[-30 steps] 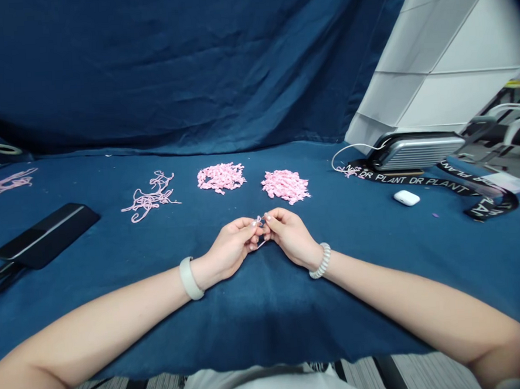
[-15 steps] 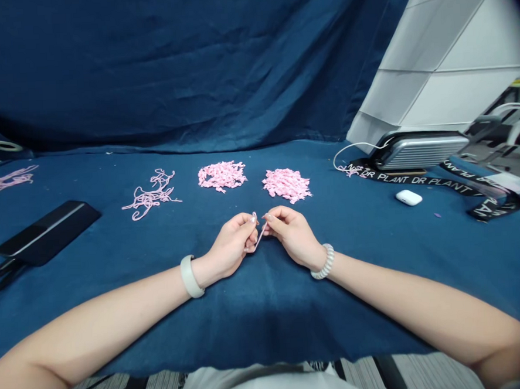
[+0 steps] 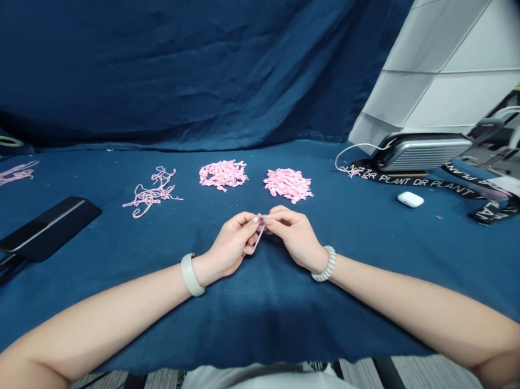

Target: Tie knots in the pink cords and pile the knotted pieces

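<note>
My left hand [image 3: 234, 243] and my right hand [image 3: 295, 236] meet fingertip to fingertip above the blue cloth. Both are closed in a pinch on one thin pink string [image 3: 258, 239]. A short length of it slants down from the fingertips toward the curled fingers of my left hand; the rest is hidden. Beyond the hands lie two heaps of small pink pieces, a left heap [image 3: 223, 175] and a right heap [image 3: 288, 184]. Loose pink strings [image 3: 151, 192] lie tangled to the left of them.
A black device with cables [image 3: 48, 228] lies at left, near a bundle of pink strings [image 3: 16, 173]. At right are a silver case [image 3: 425, 151], a black lettered lanyard [image 3: 400, 180] and a white earbud case [image 3: 410, 199]. Blue cloth [image 3: 168, 65] hangs behind.
My fingertips have come together, closing the small gap between them at the top of the string. The heaps and loose strings lie as before.
</note>
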`<state>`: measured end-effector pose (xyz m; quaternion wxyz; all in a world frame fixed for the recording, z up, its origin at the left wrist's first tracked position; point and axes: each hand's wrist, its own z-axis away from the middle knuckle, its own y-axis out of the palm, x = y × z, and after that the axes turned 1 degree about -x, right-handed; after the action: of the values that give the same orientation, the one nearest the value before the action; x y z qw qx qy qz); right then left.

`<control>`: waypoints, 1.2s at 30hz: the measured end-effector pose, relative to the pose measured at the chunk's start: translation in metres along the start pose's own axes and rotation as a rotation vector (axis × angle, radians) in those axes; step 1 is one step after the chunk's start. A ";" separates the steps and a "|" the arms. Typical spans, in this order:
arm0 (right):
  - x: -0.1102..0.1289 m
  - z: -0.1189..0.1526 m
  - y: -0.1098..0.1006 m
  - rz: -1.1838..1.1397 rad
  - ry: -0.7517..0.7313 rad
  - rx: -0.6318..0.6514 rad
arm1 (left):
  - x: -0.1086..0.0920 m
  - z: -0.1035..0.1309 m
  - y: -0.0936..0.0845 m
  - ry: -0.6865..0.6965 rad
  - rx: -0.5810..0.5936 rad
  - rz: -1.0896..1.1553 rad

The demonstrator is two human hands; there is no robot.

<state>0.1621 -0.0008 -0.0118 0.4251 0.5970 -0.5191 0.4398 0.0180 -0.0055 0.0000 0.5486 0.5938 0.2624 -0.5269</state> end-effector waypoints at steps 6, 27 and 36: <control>0.000 0.000 -0.001 0.009 -0.027 -0.015 | 0.002 0.000 -0.002 0.005 0.044 -0.034; -0.001 -0.005 -0.007 -0.275 0.179 0.248 | 0.004 0.003 -0.002 0.037 0.061 -0.150; 0.007 -0.004 -0.009 -0.134 0.142 0.342 | 0.007 0.002 -0.007 0.021 0.114 -0.160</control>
<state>0.1707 0.0022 -0.0050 0.3812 0.6612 -0.3648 0.5333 0.0128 -0.0078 -0.0092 0.4674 0.6066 0.2846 -0.5767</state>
